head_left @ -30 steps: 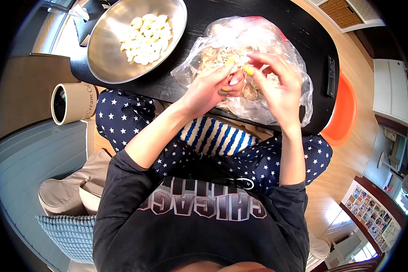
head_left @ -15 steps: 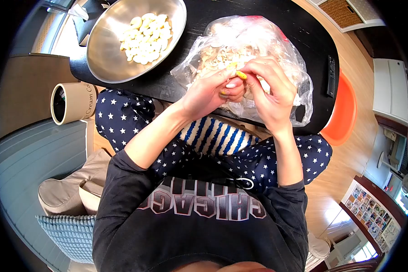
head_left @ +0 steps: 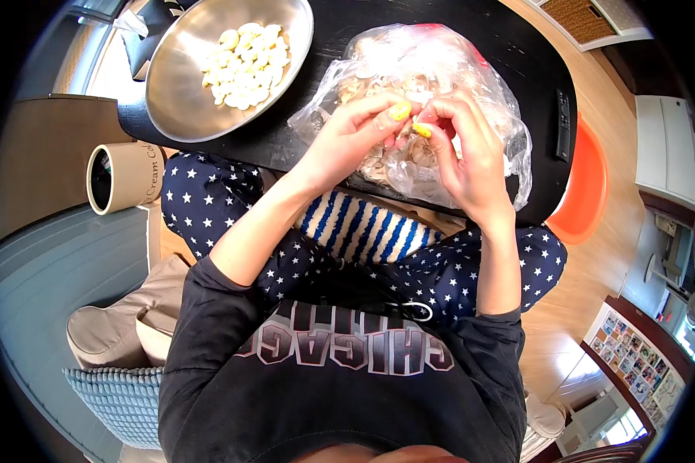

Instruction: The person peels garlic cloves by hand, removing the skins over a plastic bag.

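Note:
My left hand (head_left: pixel 349 139) and my right hand (head_left: pixel 471 158) meet fingertip to fingertip above a clear plastic bag (head_left: pixel 510 181). Both hands are closed in a pinch, thumbs with yellow nails facing each other. Whatever small thing they pinch is hidden by the fingers. Dry, papery, pale-brown garlic skins (head_left: pixel 374 166) fill the bag and show beneath the hands. To the left, a wide metal bowl (head_left: pixel 174 96) stands at the table's edge, with many peeled garlic cloves (head_left: pixel 247 65) heaped in it.
The black table (head_left: pixel 332 31) carries a dark remote control (head_left: pixel 564 127) near its right edge. An orange seat (head_left: pixel 587 185) sits beyond that edge. A cream bin (head_left: pixel 135 177) is at left. Across my lap, under the table edge, lies a blue-and-white striped cloth (head_left: pixel 367 230).
My fingers have shifted: the left thumb has turned so its yellow nail faces up, and the right thumb has moved slightly outward. More of the skins show below my hands.

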Demonstrator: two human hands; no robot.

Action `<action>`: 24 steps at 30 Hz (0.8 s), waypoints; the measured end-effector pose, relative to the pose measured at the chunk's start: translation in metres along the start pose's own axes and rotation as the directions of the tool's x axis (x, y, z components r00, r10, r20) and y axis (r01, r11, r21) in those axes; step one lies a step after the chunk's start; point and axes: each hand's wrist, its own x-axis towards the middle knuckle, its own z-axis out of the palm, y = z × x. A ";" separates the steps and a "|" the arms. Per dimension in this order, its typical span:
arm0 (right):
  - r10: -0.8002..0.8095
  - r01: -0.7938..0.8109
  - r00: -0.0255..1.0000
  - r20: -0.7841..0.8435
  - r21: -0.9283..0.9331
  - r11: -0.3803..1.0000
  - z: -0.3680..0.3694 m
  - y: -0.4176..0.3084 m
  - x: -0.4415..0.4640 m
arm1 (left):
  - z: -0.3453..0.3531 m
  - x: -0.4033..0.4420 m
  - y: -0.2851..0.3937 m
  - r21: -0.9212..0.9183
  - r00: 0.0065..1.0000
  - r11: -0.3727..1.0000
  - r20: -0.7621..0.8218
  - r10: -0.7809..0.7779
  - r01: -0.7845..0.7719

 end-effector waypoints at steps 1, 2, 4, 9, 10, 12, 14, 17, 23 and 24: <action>-0.001 0.001 1.000 0.000 0.000 1.000 -0.001 -0.001 0.001 | -0.003 -0.001 0.001 0.044 0.999 0.999 0.036 0.001 -0.002; 0.023 -0.023 1.000 0.003 0.004 1.000 -0.002 -0.002 0.001 | -0.005 -0.001 0.001 0.088 0.997 0.996 0.072 -0.001 -0.006; 0.045 -0.045 0.999 0.005 0.007 0.999 -0.001 -0.002 0.002 | -0.006 -0.002 0.001 0.065 0.999 0.998 0.053 -0.015 0.011; -0.156 0.147 0.987 -0.035 -0.178 0.973 0.011 0.002 0.002 | -0.010 0.001 -0.012 -0.384 0.995 0.918 0.044 -0.090 0.100; -0.155 0.147 0.987 -0.035 -0.177 0.973 0.013 0.001 0.002 | -0.007 0.001 -0.011 -0.384 0.995 0.918 0.044 -0.090 0.100; -0.148 0.145 0.989 -0.017 -0.102 0.984 0.015 -0.002 0.001 | -0.001 0.001 -0.004 -0.434 0.989 0.899 -0.095 -0.111 0.059; -0.147 0.146 0.989 -0.022 -0.050 0.988 0.013 -0.005 0.002 | -0.008 0.004 -0.010 -0.446 0.991 0.895 -0.098 -0.089 0.036; -0.075 0.075 0.995 -0.069 0.009 0.997 0.008 -0.004 0.002 | -0.020 0.007 -0.014 -0.502 0.996 0.865 -0.077 -0.039 -0.005; 0.242 -0.245 0.964 -0.113 -0.013 0.969 0.002 0.014 0.000 | -0.013 0.005 -0.006 -0.300 0.993 0.954 -0.109 -0.038 0.003; 0.243 -0.246 0.963 -0.113 -0.013 0.969 0.001 0.017 -0.001 | -0.011 0.005 -0.004 -0.300 0.993 0.954 -0.108 -0.039 0.004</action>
